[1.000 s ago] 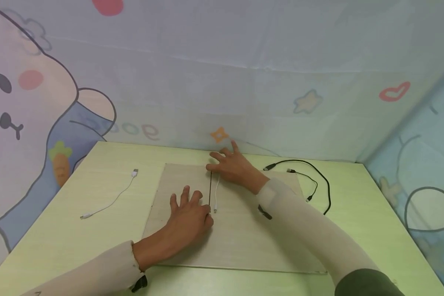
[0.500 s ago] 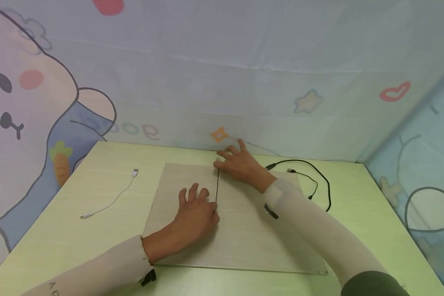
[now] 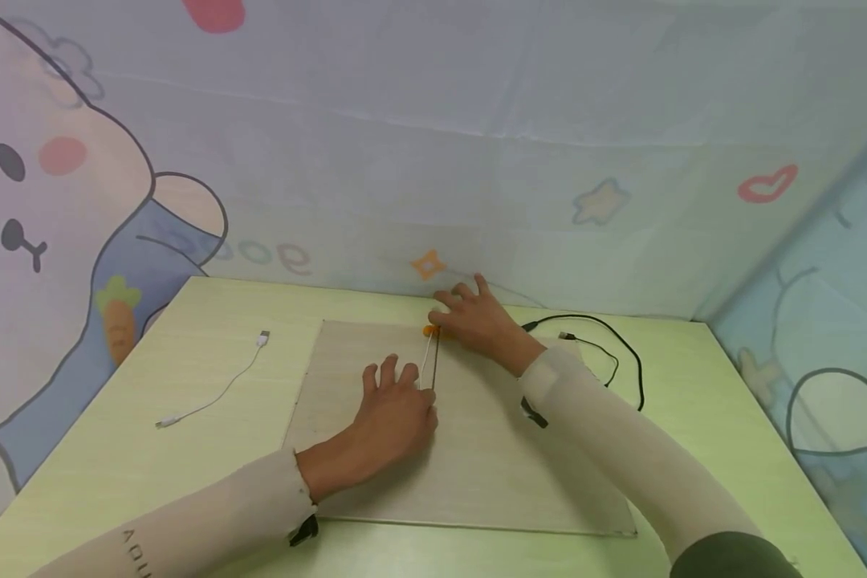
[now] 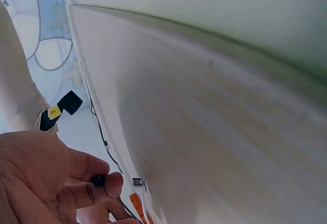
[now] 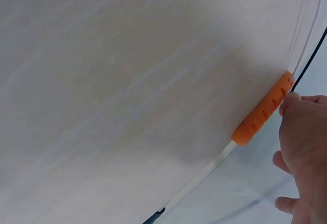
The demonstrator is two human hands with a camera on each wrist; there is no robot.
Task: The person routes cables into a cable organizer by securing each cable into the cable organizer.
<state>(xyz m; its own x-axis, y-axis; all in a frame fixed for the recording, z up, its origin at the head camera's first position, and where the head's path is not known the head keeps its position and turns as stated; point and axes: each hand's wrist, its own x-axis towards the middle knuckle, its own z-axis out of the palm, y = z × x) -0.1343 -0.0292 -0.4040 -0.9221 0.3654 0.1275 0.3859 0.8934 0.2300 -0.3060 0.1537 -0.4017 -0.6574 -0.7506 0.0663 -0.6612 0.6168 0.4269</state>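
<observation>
A thin black cable (image 3: 436, 361) stretches straight between my two hands above the board. My left hand (image 3: 390, 413) pinches its near end, a small black connector (image 4: 98, 179), between thumb and finger. At the far end my right hand (image 3: 477, 325) pinches the cable with thumb and index fingertips, close against a notched orange cable holder (image 5: 263, 112) along the board's far edge. In the head view, the right hand hides most of that holder. A white cable (image 3: 425, 359) runs from the holder, just left of the black one; its metal-tipped plug (image 4: 137, 182) shows in the left wrist view.
The pale board (image 3: 527, 474) lies on the light table (image 3: 152, 490). On the left lies a white USB cable (image 3: 231, 381). A thick black cable (image 3: 632, 353) and a short black USB cable (image 3: 600, 347) lie at the right. A printed cloth (image 3: 376, 160) hangs behind.
Both hands have moved right, carrying the stretched black cable. It was left of the white cable and is now on its right. Part of the orange holder has come into view.
</observation>
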